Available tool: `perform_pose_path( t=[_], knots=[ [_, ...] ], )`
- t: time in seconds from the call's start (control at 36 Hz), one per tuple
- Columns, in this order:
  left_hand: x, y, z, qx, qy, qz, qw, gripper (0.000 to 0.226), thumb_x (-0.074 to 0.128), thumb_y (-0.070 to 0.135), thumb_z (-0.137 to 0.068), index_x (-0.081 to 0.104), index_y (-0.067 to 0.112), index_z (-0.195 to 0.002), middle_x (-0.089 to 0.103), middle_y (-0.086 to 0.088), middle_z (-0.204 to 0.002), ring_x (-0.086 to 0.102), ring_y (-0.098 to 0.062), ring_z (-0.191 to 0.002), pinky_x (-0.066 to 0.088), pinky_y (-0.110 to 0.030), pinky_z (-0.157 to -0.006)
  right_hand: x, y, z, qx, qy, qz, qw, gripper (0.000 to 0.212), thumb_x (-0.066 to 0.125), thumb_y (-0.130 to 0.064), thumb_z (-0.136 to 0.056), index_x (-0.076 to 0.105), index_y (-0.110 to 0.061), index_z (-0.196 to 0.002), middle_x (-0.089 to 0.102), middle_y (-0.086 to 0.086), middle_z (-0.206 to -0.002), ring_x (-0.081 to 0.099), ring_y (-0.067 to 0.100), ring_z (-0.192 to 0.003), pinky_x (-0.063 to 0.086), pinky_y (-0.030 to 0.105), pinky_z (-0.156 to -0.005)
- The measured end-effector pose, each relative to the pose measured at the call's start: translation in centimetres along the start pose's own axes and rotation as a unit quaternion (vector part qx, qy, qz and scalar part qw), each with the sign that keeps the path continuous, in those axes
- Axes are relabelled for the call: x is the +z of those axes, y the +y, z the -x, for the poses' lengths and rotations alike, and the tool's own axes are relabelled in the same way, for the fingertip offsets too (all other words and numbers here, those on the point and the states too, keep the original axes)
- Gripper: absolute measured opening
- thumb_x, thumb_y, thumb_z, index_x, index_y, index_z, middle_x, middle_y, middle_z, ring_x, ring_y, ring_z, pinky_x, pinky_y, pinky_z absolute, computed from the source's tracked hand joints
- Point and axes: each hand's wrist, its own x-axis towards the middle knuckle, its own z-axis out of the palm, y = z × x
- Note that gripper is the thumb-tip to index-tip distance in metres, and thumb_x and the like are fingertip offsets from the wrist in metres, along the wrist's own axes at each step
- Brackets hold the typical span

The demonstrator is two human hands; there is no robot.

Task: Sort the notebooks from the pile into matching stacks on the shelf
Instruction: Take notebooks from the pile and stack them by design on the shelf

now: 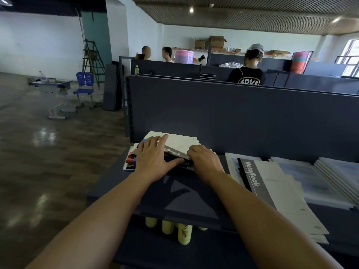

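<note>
A mixed pile of notebooks (180,141) lies at the left end of the dark blue shelf (194,199), with red, blue and black spines showing at its left edge. My left hand (153,156) rests flat on the pile, fingers straight and thumb spread along the near edge. My right hand (206,162) grips the near right edge of the top white and grey notebook, fingers curled over it. To the right lies a stack of matching white notebooks with a grey "NoteBook" band (272,187). Beyond it sits a stack of pale blue notebooks (318,175).
A tall blue back panel (233,117) rises behind the shelf. Several pale yellow bottles (184,233) stand on the lower shelf. Three people are behind further partitions. A blue chair (84,84), a small desk and a ladder stand on the open floor at left.
</note>
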Motion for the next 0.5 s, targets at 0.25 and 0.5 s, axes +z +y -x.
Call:
perform_pose_path(
  t=[0.25,0.5],
  knots=[
    [-0.3,-0.8,1.9,-0.018,-0.022,-0.001,1.000,0.069,0.034,0.063,-0.092,0.027,0.022,-0.148,0.039,-0.003,-0.147,0.029,-0.024,-0.137,0.017,-0.040,-0.116,-0.6,-0.6,1.8,0.006,-0.022,-0.024,0.999,0.033,0.046,0.001,-0.089,0.048,-0.014,-0.118,0.055,0.005,-0.117,0.050,0.025,-0.108,0.036,0.032,-0.070],
    [-0.6,0.4,2.8,-0.022,-0.049,-0.023,0.998,0.063,0.027,0.056,-0.098,0.023,0.020,-0.149,0.034,-0.009,-0.149,0.027,-0.027,-0.139,0.021,-0.041,-0.115,-1.2,1.8,4.5,0.006,0.130,0.014,0.991,0.056,0.076,0.011,-0.052,0.070,-0.006,-0.105,0.071,0.005,-0.084,0.062,0.026,-0.070,0.049,0.028,-0.052]
  ],
)
